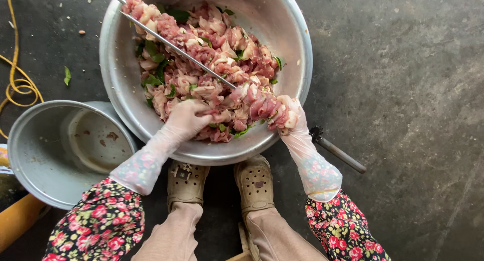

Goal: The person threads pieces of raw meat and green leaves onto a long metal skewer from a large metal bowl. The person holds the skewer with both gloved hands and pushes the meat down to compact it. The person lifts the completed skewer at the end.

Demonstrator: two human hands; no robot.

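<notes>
No packages, labels or signs show. On the dark concrete floor [403, 89] sit 2 metal vessels: 1 large steel bowl [297, 44] heaped with chopped raw meat [212, 44] and green leaf bits, and 1 empty pot [45, 160] just beside it. A thin metal rod [166, 42] lies across the meat. The left hand [189, 117] (gloved in clear plastic) presses into the pile, fingers curled around pieces. The right hand [290, 115] grasps a clump at the near rim, meat between its fingers. 2 beige clogs [254, 183] stand below the bowl; 1 dark handle [338, 150] lies right.
</notes>
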